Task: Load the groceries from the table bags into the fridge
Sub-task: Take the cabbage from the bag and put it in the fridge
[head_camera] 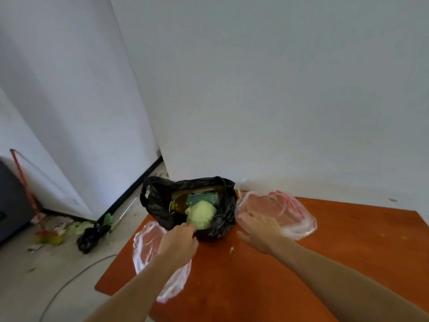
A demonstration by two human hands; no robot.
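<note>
Low in the middle, the left hand reaches to the near rim of the black bag; its fingertips touch there by the cabbage, but I cannot tell if they pinch anything. Just to the right, the right hand is spread wide and holds nothing, above the orange table. The cabbage sits on top inside the bag, mid frame. It looks round, firm and a bit heavy, so two hands cupped round its sides seem best. Behind it lie an oil bottle, likely slippery, and a green pack
</note>
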